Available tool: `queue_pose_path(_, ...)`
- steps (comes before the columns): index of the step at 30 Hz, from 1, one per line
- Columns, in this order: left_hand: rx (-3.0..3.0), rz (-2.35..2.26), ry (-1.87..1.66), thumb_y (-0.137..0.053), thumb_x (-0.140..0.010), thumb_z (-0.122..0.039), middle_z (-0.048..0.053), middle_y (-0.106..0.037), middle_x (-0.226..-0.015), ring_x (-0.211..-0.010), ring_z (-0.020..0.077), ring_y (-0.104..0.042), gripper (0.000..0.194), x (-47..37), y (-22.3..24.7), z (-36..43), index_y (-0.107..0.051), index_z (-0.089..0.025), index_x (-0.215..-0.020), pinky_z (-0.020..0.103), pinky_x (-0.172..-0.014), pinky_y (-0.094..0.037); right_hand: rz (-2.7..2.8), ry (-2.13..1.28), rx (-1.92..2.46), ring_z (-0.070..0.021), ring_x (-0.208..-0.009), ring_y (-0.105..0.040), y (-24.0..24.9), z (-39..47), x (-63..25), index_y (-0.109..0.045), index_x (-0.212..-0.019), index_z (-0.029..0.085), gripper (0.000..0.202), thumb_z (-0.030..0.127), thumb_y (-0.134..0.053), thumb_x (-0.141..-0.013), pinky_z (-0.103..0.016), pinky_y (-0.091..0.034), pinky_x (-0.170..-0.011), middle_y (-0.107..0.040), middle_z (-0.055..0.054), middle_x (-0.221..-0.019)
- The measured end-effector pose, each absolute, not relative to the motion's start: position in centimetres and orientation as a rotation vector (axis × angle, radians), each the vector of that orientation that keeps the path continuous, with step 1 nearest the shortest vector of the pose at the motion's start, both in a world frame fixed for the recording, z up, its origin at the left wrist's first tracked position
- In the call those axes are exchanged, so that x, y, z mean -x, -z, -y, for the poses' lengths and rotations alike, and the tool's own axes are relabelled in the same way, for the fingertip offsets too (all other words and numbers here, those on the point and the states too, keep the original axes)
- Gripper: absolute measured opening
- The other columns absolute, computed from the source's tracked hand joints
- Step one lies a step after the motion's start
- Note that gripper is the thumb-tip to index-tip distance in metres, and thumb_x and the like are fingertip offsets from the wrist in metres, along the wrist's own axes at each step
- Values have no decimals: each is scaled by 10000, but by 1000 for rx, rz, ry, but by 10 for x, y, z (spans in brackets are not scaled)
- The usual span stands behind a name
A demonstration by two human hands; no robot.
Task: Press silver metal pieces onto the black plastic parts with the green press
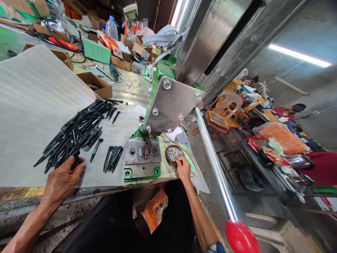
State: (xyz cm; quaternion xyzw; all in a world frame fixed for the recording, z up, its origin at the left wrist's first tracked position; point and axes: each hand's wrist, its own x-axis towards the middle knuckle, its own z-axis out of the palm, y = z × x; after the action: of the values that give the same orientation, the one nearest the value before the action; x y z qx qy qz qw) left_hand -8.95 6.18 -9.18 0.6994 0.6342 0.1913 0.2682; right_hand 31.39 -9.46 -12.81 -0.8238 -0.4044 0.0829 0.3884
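Observation:
My left hand pinches a black pointed stick at the near edge of a heap of black sticks. They look like small stakes with broad heads and tapering tips, spread over a white sheet. Several more sticks lie in a row beside the press. On the right, my right hand has its fingertips closed at the rim of a round dish of tiny shiny metal pieces. Whether anything is between those fingertips is too small to make out.
A green hand press stands between my hands, its steel fixture bare of sticks. Its long lever with a red knob slants down at the right. Behind are cardboard boxes and tools. A person sits far right.

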Motion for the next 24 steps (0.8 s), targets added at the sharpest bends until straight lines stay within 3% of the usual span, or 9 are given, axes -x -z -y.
queue_pose_path(5, -1758, -1669, -588, -437, -746, -437, 12, -627, -718, -694, 178, -598, 340, 91, 91, -61, -541, -190, -956, 248, -670, -420, 932, -266, 1998, -165, -754, -546, 120, 91, -312, -575, -781, 144, 270, 404, -578, -857, -353, -452, -743, -569, -20, -796)
queue_pose_path(10, -1445, -1550, -866, -542, -695, -463, 6, -612, -705, -676, 198, -607, 340, 81, 74, -48, -542, -187, -895, 296, -688, -487, 736, -422, 1870, -108, -527, -465, 110, 85, -309, -573, -726, 142, 293, 421, -634, -790, -255, -408, -527, -511, 25, -617)
queue_pose_path(13, -1142, -1293, -1022, -672, -615, -504, 22, -614, -730, -644, 196, -605, 448, 67, 59, -36, -522, -164, -865, 317, -637, -533, 609, -518, 1768, -87, -422, -383, 100, 80, -301, -577, -710, 144, 310, 424, -703, -665, -227, -319, -418, -456, 55, -507)
queue_pose_path(17, -905, -984, -1009, -746, -638, -446, 52, -638, -799, -655, 164, -616, 462, 41, 42, -16, -521, -146, -907, 254, -602, -539, 509, -672, 1600, -93, -412, -368, 71, 76, -269, -606, -682, 143, 325, 367, -749, -495, -230, -271, -394, -473, 33, -468)
queue_pose_path(24, -590, -628, -854, -789, -647, -322, 40, -623, -738, -631, 151, -614, 391, -8, 32, 9, -533, -130, -872, 236, -576, -551, 552, -1037, 1320, -66, -457, -342, 9, 79, -170, -674, -723, 139, 212, 271, -728, -565, -206, -226, -415, -494, 6, -567)
